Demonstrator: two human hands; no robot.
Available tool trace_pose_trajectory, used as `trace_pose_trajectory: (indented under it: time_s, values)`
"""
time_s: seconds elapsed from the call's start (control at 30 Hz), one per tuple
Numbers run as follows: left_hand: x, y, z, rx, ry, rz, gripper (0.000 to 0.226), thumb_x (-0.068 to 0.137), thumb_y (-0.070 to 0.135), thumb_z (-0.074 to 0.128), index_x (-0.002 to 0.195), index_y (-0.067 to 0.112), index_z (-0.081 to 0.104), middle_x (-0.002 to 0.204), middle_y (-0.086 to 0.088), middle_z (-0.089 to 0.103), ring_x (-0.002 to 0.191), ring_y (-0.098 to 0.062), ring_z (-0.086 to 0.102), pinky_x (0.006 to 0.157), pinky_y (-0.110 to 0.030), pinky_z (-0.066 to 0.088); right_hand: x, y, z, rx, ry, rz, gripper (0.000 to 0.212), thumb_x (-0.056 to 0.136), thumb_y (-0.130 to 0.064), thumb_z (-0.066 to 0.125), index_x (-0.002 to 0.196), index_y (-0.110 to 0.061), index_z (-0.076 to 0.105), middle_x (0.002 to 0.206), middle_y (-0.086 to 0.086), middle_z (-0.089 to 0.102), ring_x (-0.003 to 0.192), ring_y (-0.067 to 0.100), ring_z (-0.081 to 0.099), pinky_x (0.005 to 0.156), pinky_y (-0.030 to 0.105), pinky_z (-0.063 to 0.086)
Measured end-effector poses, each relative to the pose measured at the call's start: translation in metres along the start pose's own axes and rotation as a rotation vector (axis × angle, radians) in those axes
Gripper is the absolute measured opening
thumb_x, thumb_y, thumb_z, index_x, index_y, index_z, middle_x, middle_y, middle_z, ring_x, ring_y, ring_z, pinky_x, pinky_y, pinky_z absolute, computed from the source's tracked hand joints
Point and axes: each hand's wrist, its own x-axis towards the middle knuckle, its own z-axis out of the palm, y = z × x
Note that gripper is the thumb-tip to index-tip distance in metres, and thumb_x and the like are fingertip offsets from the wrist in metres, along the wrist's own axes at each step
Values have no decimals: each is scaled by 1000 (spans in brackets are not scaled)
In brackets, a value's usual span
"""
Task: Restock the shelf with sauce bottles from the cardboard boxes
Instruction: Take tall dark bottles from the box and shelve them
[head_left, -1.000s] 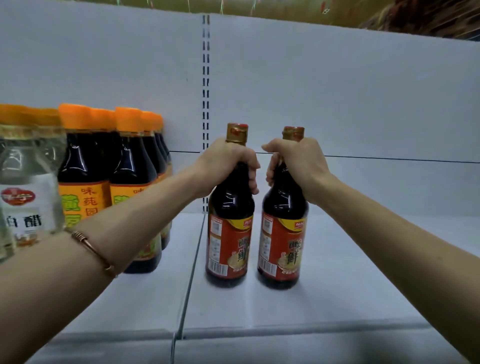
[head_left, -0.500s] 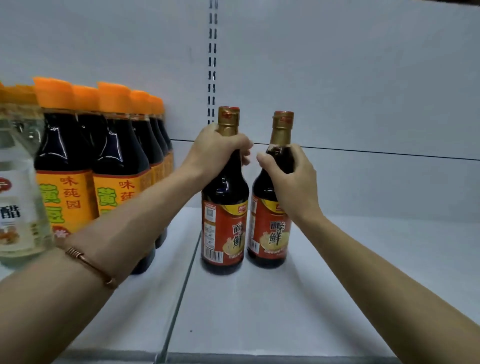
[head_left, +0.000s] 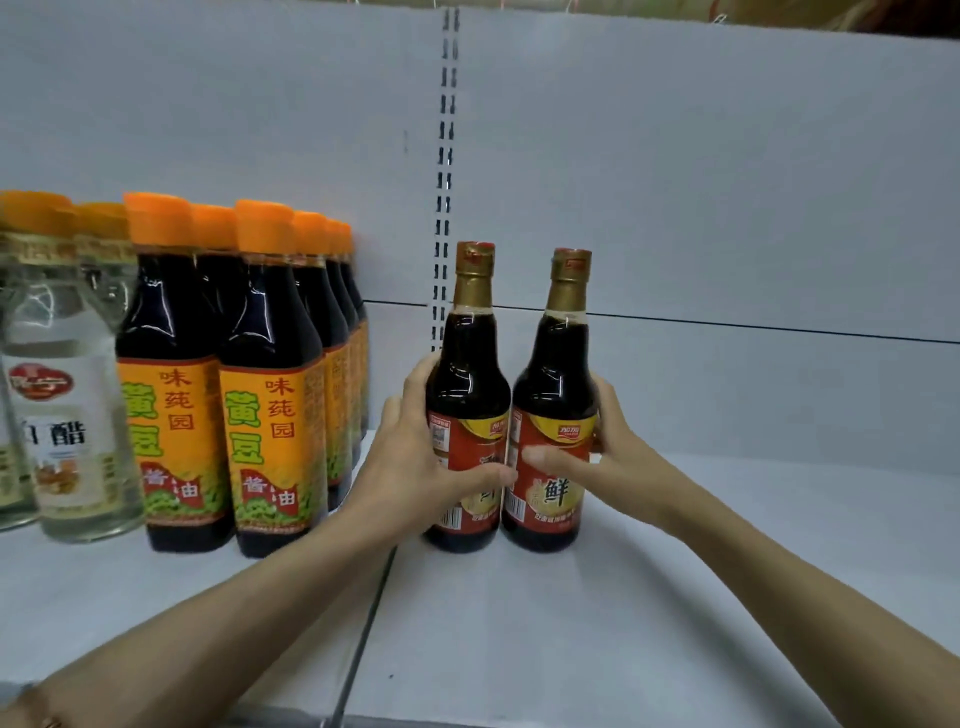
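Note:
Two dark sauce bottles with red labels and gold caps stand upright side by side on the white shelf (head_left: 571, 623). My left hand (head_left: 415, 462) wraps round the body of the left bottle (head_left: 467, 364), thumb across its label. My right hand (head_left: 597, 462) grips the body of the right bottle (head_left: 558, 374), thumb lying on the label front and fingers behind it. The two bottles touch or nearly touch. No cardboard box is in view.
Rows of orange-capped soy sauce bottles (head_left: 270, 405) stand to the left, running back to the wall. Clear vinegar bottles (head_left: 62, 415) stand at the far left. A seam (head_left: 363, 639) divides the shelf boards. Bare shelf stretches to the right.
Both hands slid down from the bottle necks to the labelled bodies. The two bottles now stand closer together, and the view has drawn nearer.

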Motion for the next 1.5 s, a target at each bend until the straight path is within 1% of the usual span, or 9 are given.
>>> trace_pose_trajectory:
  time_s: [0.17, 0.23, 0.43, 0.53, 0.63, 0.77, 0.97, 1.17, 1.5]
  values:
    - [14, -4, 0, -32, 10, -104, 99, 69, 25, 84, 146, 26, 21, 127, 9, 52, 105, -4, 49, 94, -32, 45, 12, 4, 3, -26, 53, 0, 86, 70, -40, 77, 137, -45, 24, 122, -22, 51, 116, 10, 56, 92, 31, 51]
    - [21, -11, -1, -7, 37, -138, 90, 72, 26, 82, 143, 23, 28, 137, 3, 52, 114, -11, 52, 96, -35, 45, 18, 5, 8, -29, 73, 16, 92, 69, -42, 77, 143, -41, 22, 125, -19, 50, 117, 11, 54, 95, 33, 50]
    - [47, -28, 2, 57, 81, -234, 81, 78, 23, 77, 144, 20, 30, 142, -3, 47, 129, -25, 48, 104, -45, 40, 44, 6, 21, -107, 101, 94, 99, 78, -25, 79, 150, -33, 11, 136, -6, 48, 122, 19, 51, 101, 43, 46]
    - [54, -27, 8, 109, 104, -257, 95, 73, 30, 82, 147, 16, 24, 144, -5, 36, 132, -26, 41, 105, -42, 39, 51, 8, 17, -139, 19, 114, 107, 75, -15, 82, 149, -33, 7, 123, -10, 48, 115, 17, 52, 97, 38, 47]
    - [59, -29, 12, 120, 135, -296, 92, 71, 31, 82, 144, 15, 28, 141, -6, 35, 131, -27, 43, 105, -43, 40, 59, 11, 19, -124, 31, 114, 107, 72, -14, 84, 148, -34, 12, 122, -10, 50, 116, 17, 54, 96, 35, 48]
    - [69, -38, 15, 58, 150, -349, 77, 75, 23, 80, 137, 14, 34, 135, -6, 51, 126, -29, 51, 102, -47, 44, 74, 14, 29, -113, 106, 95, 108, 67, -14, 88, 147, -33, 18, 137, 1, 47, 126, 24, 50, 103, 52, 46]
    - [80, -45, 20, 80, 158, -373, 67, 83, 23, 73, 136, 14, 34, 133, -8, 53, 123, -30, 52, 101, -45, 43, 91, 24, 43, -91, 195, 110, 92, 68, -16, 87, 135, -32, 27, 126, -6, 52, 119, 20, 55, 100, 44, 48]
    - [89, -52, 21, 123, 180, -398, 71, 86, 24, 70, 141, 12, 28, 134, -11, 50, 124, -32, 50, 100, -46, 43, 103, 33, 52, -136, 245, 124, 91, 67, -25, 88, 139, -26, 32, 134, 1, 50, 121, 24, 54, 102, 49, 47]
    - [93, -59, 18, 107, 219, -361, 73, 85, 19, 71, 140, 13, 22, 137, -11, 48, 125, -33, 50, 100, -47, 43, 113, 39, 55, -149, 271, 136, 80, 74, -21, 84, 138, -19, 36, 134, 2, 53, 121, 24, 54, 103, 45, 47]
